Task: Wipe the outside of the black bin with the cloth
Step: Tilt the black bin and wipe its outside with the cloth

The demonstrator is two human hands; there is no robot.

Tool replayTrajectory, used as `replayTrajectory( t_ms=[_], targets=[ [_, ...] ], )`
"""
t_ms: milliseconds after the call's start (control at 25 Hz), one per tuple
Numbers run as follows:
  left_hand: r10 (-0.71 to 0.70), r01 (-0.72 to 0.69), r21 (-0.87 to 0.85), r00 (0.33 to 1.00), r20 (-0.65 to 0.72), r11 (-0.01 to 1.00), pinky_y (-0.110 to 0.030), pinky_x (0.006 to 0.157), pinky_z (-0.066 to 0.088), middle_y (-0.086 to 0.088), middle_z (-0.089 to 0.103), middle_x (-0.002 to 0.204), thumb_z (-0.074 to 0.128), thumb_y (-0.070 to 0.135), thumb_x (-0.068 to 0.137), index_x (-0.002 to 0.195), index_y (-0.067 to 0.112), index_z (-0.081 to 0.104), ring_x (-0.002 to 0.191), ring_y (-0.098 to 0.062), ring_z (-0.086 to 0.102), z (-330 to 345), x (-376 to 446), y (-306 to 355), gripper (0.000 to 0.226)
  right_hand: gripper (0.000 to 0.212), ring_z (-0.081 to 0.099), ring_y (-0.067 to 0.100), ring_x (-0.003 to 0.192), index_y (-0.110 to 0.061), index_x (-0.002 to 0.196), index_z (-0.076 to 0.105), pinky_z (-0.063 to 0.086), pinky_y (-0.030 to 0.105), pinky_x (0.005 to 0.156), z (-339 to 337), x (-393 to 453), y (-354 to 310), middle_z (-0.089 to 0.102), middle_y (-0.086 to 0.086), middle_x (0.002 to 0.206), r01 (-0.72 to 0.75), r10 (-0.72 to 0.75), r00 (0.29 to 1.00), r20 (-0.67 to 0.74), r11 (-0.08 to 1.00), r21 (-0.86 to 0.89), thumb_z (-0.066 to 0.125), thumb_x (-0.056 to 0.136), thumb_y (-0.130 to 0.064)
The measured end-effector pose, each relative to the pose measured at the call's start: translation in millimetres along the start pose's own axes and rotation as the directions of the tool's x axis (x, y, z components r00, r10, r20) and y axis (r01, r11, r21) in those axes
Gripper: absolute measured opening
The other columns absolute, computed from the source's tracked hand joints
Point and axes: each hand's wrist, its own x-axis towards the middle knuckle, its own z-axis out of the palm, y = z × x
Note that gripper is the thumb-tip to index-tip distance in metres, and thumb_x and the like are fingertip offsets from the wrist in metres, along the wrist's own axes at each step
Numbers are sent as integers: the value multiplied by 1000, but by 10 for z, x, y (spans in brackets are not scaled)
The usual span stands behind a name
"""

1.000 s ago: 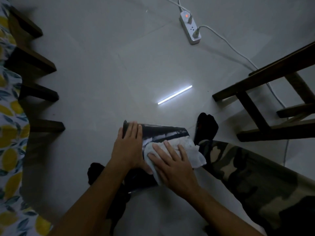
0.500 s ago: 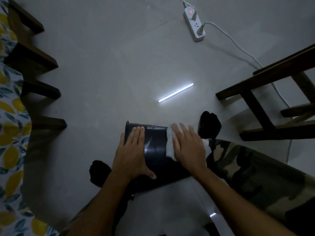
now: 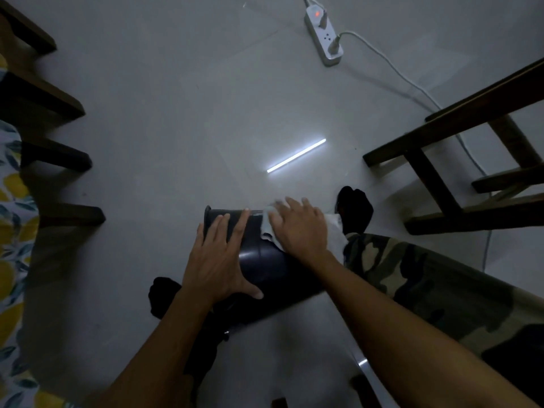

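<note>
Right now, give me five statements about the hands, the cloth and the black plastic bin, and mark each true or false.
1. The black plastic bin lies on its side on the floor. True.
2. The right hand presses the pale cloth against the bin. True.
3. The left hand holds the cloth. False: it rests flat on the bin, bare.
4. The white power strip sits inside the bin. False: it lies on the grey tiled floor, far off.
5. The bin stands upright between wooden chair legs. False: it lies between the person's legs.
</note>
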Motion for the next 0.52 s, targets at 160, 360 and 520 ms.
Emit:
replayTrajectory(
  t_ms=[160, 360, 520],
  targets=[
    [11, -12, -19, 999, -33, 1000, -59, 120, 9, -17, 20, 163, 62, 97, 37, 156, 32, -18, 152, -35, 17, 110, -29, 4, 157, 59, 29, 37, 154, -25, 158, 39, 27, 54, 123, 59, -841, 108, 36, 6, 166, 209, -209, 973, -100, 978, -11, 35, 105, -49],
    [-2, 4, 26, 998, -66, 1000, -61, 118, 19, -17, 27, 162, 54, 98, 41, 160, 23, -2, 150, -35, 22, 220, -190, 67, 151, 51, 42, 30, 147, -27, 148, 50, 33, 50, 119, 50, -572, -518, 51, 0, 154, 336, -349, 936, 46, 925, 176, 41, 103, -50],
    [-69, 70, 48, 998, -12, 996, -57, 121, 15, -16, 19, 165, 62, 94, 28, 160, 16, 9, 152, -33, 18, 240, -237, 132, 163, 50, 59, 37, 124, -28, 135, 57, 42, 51, 102, -15, 319, -201, 59, 9, 139, 71, -81, 928, 364, 997, 40, 29, 103, -55]
  ],
)
